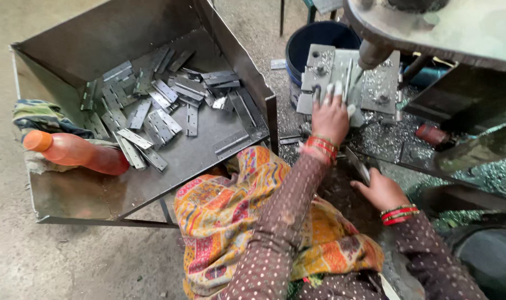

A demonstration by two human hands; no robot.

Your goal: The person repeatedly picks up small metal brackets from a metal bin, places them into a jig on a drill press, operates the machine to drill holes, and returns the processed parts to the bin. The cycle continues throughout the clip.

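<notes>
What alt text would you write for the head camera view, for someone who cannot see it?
A person's left hand presses a small metal piece onto the grey steel die plate of a press, while the right hand rests on a metal lever. To the left, a grey sheet-metal tray holds flat metal hinge pieces and an orange plastic bottle.

Your left hand (331,114) sits on the metal plate (342,75), hemmed by the press ram (373,54) just right and tray wall (258,83) left; open tray floor (208,150) lies beside the hinge pile (153,105).
</notes>
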